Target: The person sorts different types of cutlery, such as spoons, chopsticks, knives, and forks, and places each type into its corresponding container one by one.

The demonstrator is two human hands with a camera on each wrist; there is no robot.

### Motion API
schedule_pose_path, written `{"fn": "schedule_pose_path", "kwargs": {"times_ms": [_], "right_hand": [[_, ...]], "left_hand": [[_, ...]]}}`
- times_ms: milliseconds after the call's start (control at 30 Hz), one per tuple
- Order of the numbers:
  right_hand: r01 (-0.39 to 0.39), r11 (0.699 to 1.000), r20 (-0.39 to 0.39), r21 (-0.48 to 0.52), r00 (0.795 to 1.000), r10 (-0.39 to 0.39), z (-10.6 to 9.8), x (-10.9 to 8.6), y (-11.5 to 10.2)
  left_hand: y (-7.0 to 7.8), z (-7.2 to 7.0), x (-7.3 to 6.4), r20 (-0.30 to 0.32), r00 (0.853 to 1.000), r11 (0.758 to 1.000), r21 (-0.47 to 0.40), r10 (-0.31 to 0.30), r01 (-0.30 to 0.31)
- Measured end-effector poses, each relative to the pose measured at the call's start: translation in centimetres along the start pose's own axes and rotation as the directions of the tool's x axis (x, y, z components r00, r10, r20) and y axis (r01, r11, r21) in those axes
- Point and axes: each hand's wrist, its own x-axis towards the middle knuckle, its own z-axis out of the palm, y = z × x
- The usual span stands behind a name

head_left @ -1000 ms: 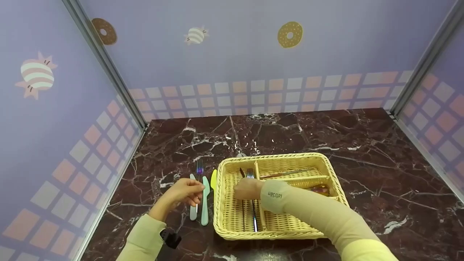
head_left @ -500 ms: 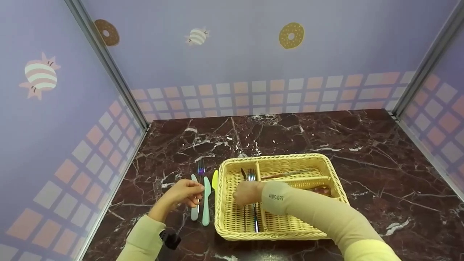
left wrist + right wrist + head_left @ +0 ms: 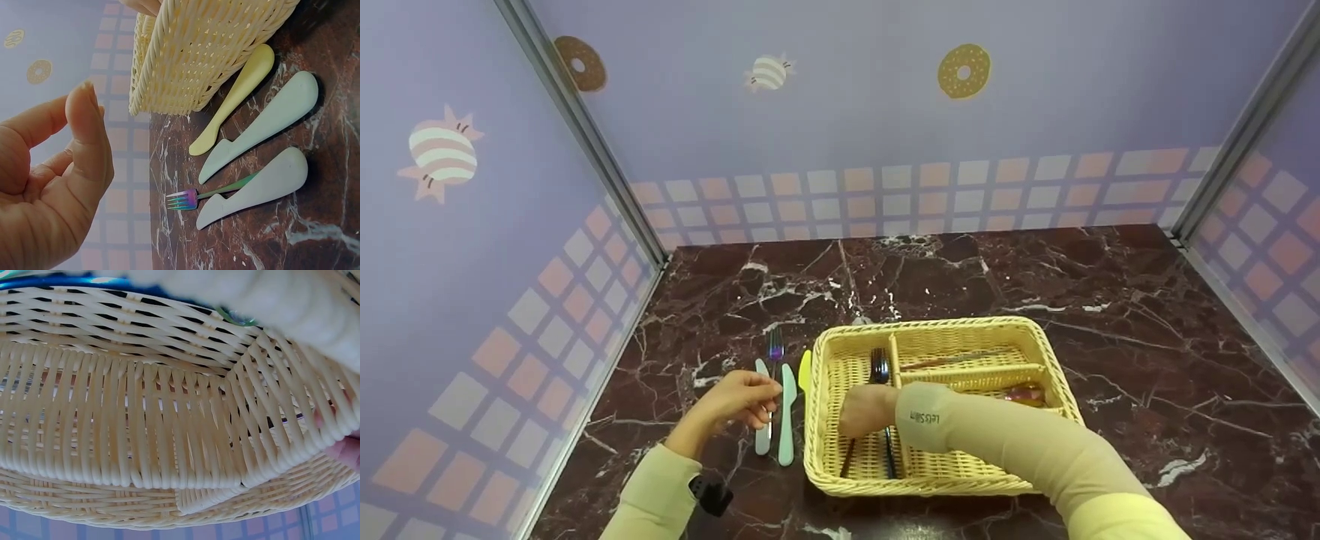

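Note:
My right hand [image 3: 868, 409] reaches into the left compartment of the yellow wicker basket [image 3: 937, 489]. Its curled fingers grip a slim dark table knife [image 3: 848, 459], whose lower end slants toward the near left corner; the hand covers the rest. Beside it lies a fork [image 3: 880, 366] against the divider. In the right wrist view only fingertips [image 3: 346, 451] show past the woven wall. My left hand [image 3: 56, 185] hovers with bent fingers and nothing in them, over a pale knife [image 3: 259, 197], a mint knife [image 3: 267, 122] and a shiny fork [image 3: 183, 199].
A yellow knife [image 3: 239, 95] lies right against the basket's left side. Other compartments hold a thin utensil [image 3: 960, 360] and reddish, shiny cutlery [image 3: 1025, 394]. Patterned panels enclose the dark marble tabletop [image 3: 1117, 300] at the back and both sides.
My right hand has moved slightly nearer and to the left. The knife's near end has swung left, away from the fork, and its far tip no longer shows. My left hand has stayed put.

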Motion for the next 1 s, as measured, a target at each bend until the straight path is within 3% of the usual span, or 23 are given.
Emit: {"fn": "schedule_pose_path", "kwargs": {"times_ms": [133, 400, 700, 900, 1000], "right_hand": [[-0.009, 0.999, 0.041, 0.046, 0.999, 0.008, 0.1, 0.0, -0.2], [-0.022, 1.000, -0.011, 0.020, 1.000, 0.022, 0.3, 0.0, -0.6], [-0.043, 0.992, 0.029, 0.121, 0.999, 0.040, 0.1, -0.3, -0.3], [-0.104, 0.967, 0.034, 0.232, 0.994, 0.099, -0.3, -1.2, 0.1], [-0.170, 0.931, 0.047, 0.322, 0.985, 0.163, -0.8, -2.1, 1.2]], "left_hand": [[-0.3, 0.0, 0.1, 0.013, 1.000, 1.000, -0.004, -0.001, 0.001], [-0.6, -0.1, 0.3, 0.006, 1.000, 1.000, 0.007, 0.001, -0.002], [-0.7, -0.3, 0.2, -0.002, 1.000, 1.000, -0.003, -0.005, 0.005], [-1.1, -0.5, 0.5, -0.048, 0.998, 0.999, -0.008, -0.042, 0.042], [-1.5, -0.6, 1.2, -0.107, 0.992, 0.997, -0.007, -0.071, 0.071]]}}
